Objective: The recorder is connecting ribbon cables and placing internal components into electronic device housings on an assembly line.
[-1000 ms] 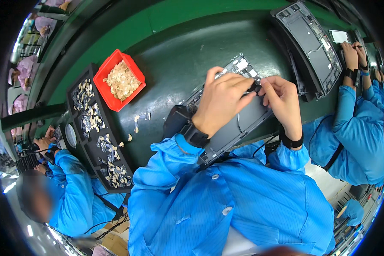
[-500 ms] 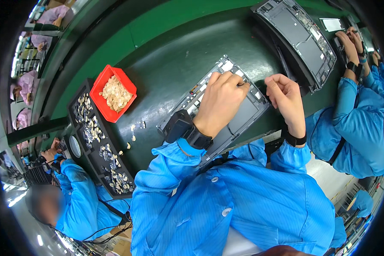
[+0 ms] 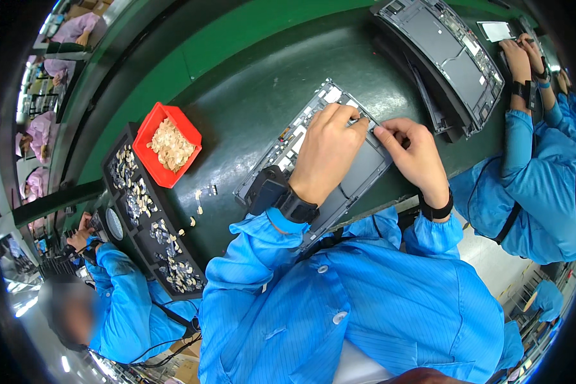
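A grey open laptop chassis [image 3: 366, 168] with exposed circuit parts lies tilted on the table in front of me. My left hand [image 3: 328, 146] rests over its middle, fingers curled and closed near the far right side; whatever they pinch is hidden beneath them. At the right edge of the chassis is my right hand [image 3: 417, 153], thumb and index finger drawn together close to the left fingertips. A small piece between those fingers, if any, is too small to name. Both wrists wear black bands.
To the left, a red bin [image 3: 196, 137] holds pale small pieces. Beside it, a black compartment tray [image 3: 148, 238] carries small parts; a few lie loose on the green table [image 3: 237, 121]. Stacked laptop chassis [image 3: 432, 45] stand at right. Co-workers in blue sit on both sides.
My right hand has moved left and in to the chassis edge, its thumb and index finger now near my left fingertips. My left hand has shifted only slightly.
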`<action>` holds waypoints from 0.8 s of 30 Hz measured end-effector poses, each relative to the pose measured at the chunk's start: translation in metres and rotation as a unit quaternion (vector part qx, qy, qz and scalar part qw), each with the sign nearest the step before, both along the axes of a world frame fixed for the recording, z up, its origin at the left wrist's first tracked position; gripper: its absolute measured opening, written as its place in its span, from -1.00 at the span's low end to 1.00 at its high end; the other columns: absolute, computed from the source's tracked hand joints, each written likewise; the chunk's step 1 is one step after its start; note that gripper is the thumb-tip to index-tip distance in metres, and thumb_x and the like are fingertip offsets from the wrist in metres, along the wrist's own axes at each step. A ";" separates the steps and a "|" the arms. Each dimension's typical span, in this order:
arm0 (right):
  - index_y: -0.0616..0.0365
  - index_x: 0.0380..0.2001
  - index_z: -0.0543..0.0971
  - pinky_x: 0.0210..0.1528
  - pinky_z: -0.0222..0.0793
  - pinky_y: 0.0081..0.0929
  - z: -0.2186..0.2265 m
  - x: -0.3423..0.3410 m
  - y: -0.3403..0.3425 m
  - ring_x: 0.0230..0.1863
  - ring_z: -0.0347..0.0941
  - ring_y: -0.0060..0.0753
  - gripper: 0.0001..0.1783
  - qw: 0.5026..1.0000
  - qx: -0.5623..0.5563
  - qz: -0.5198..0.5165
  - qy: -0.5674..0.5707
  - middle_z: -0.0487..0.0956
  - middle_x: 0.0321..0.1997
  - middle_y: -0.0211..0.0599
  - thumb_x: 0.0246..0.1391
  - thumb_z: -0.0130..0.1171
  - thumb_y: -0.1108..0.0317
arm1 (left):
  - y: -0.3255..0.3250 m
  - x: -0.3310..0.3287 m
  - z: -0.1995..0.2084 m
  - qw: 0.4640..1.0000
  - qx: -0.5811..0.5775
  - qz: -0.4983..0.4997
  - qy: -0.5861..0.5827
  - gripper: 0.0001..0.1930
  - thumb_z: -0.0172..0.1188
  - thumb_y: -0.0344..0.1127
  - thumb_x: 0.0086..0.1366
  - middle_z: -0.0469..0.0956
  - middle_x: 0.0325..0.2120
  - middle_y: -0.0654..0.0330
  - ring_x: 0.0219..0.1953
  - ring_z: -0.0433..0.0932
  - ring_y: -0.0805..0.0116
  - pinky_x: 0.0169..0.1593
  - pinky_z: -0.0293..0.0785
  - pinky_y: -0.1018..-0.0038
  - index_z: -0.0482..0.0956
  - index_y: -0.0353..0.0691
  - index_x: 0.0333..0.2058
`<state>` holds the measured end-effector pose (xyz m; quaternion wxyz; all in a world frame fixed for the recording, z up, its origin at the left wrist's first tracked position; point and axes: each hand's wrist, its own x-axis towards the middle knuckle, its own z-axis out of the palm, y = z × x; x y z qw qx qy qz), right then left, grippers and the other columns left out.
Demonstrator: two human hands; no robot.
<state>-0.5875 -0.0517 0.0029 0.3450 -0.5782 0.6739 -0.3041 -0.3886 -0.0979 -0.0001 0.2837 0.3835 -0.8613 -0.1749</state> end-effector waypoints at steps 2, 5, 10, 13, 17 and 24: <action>0.32 -0.17 0.72 -0.30 0.48 -0.26 0.005 0.006 0.001 -0.43 0.61 -0.13 -0.68 0.999 0.032 0.014 0.007 0.67 -0.40 0.01 0.28 0.31 0.21 | 0.001 0.001 -0.001 0.997 0.069 -0.007 -0.023 -0.83 0.39 -0.34 0.26 0.64 0.05 0.15 0.13 0.56 0.06 0.25 0.43 0.10 0.81 -0.16 -0.18; 0.35 -0.18 0.71 -0.26 0.49 -0.21 0.006 0.008 -0.001 -0.38 0.63 -0.03 -0.69 0.999 0.043 0.008 0.005 0.68 -0.38 0.04 0.31 0.28 0.24 | 0.011 -0.001 0.007 0.994 -0.047 0.052 -0.084 -0.51 0.43 -0.07 0.25 0.45 0.33 -0.02 0.43 0.31 -0.09 0.44 0.16 -0.12 0.71 -0.23 0.07; 0.36 -0.20 0.69 -0.20 0.48 -0.29 -0.010 0.005 -0.001 -0.33 0.62 -0.06 -0.70 0.996 -0.075 0.003 0.042 0.68 -0.33 0.00 0.33 0.24 0.26 | 0.063 0.015 -0.002 0.990 0.081 0.022 -0.113 0.17 0.48 0.19 0.09 0.13 0.47 -0.37 0.59 -0.01 -0.20 0.53 -0.03 -0.20 0.17 -0.55 0.44; 0.32 -0.15 0.66 -0.14 0.44 -0.42 0.000 0.004 -0.002 -0.24 0.55 -0.41 -0.72 0.996 0.060 0.003 -0.069 0.65 -0.26 -0.14 0.37 0.23 0.25 | 0.065 0.018 -0.007 0.997 0.043 0.026 -0.058 0.00 0.40 0.11 0.18 0.20 0.44 -0.35 0.54 0.12 -0.27 0.54 0.13 0.00 0.28 -0.54 0.39; 0.28 0.20 0.56 0.20 0.37 -0.56 0.005 0.011 0.019 0.12 0.49 -0.53 -0.56 0.966 0.113 -0.070 -0.222 0.64 0.13 -0.31 0.44 0.23 0.18 | 0.069 0.017 0.002 0.998 0.055 -0.004 -0.022 -0.10 0.35 0.09 0.23 0.31 0.38 -0.35 0.51 0.18 -0.25 0.55 0.11 -0.03 0.37 -0.56 0.33; 0.21 0.26 0.50 0.25 0.41 -0.44 0.001 -0.026 0.015 0.19 0.52 -0.45 -0.57 0.946 0.028 -0.053 -0.318 0.60 0.22 -0.31 0.46 0.19 0.23 | 0.084 0.036 0.042 0.995 0.066 -0.074 0.004 -0.43 0.36 0.01 0.22 0.65 0.04 0.17 0.34 0.45 0.20 0.55 0.05 -0.11 0.61 -0.22 0.11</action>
